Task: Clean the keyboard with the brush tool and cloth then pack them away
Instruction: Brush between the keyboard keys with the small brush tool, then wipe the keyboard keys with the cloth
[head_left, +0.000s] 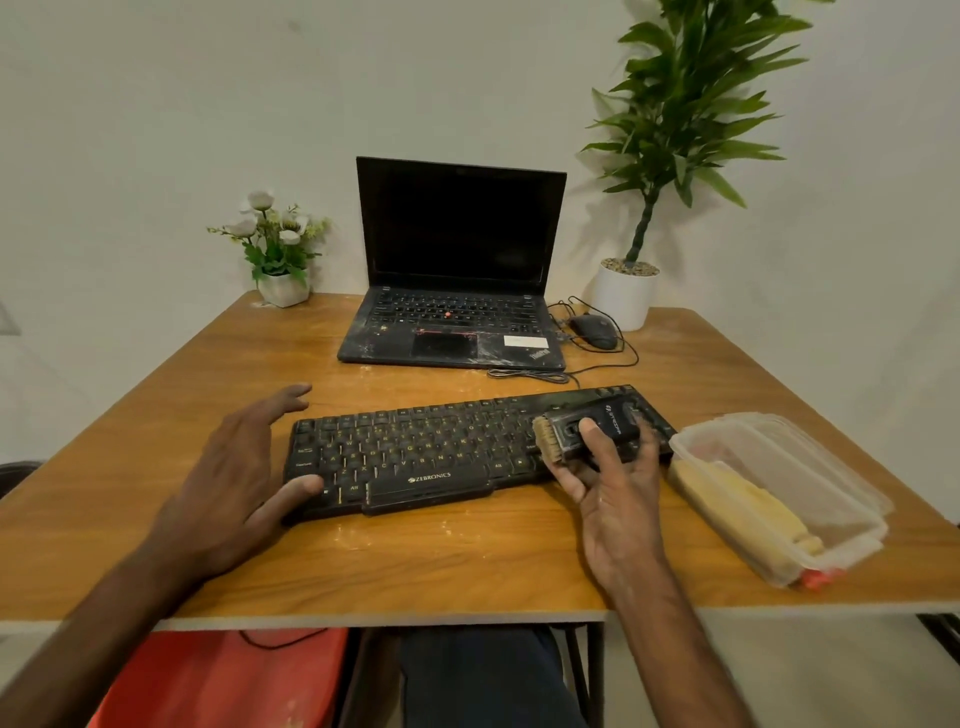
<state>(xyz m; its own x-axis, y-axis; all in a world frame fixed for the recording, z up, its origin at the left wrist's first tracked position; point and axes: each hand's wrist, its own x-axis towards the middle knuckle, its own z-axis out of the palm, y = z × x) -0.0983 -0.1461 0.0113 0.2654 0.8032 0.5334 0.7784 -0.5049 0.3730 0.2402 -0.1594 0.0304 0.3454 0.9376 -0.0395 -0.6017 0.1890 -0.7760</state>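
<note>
1. the right hand (608, 483) grips the black block-shaped brush tool with tan bristles (576, 431), thumb on top and fingers curled round its underside; the bristles point left and sit over the right part of the key field
2. the left hand (244, 467) holds nothing, its fingers spread wide above the table; only the thumb touches the near left corner of the black plastic zebronics keyboard (415, 452), seemingly to steady it
3. the keyboard lies flat on the brown wooden table (415, 561), in front of the person, with pale dust visible across its keys, so i judge the brushing to be at an early stage or barely under way
4. the folded yellow cloth (748, 504) lies inside the clear plastic container (810, 441) just beside the keyboard's right end, so the wiping step looks not yet begun; whether the container's lid is on or off i cannot tell
5. left to do, as i read it: brush the rest of the keys, take the cloth out and wipe the keyboard, then return brush and cloth to the container
6. behind the keyboard stand an open black laptop with a dark screen (457, 270) and a black wired mouse (592, 332), both apart from the work
</note>
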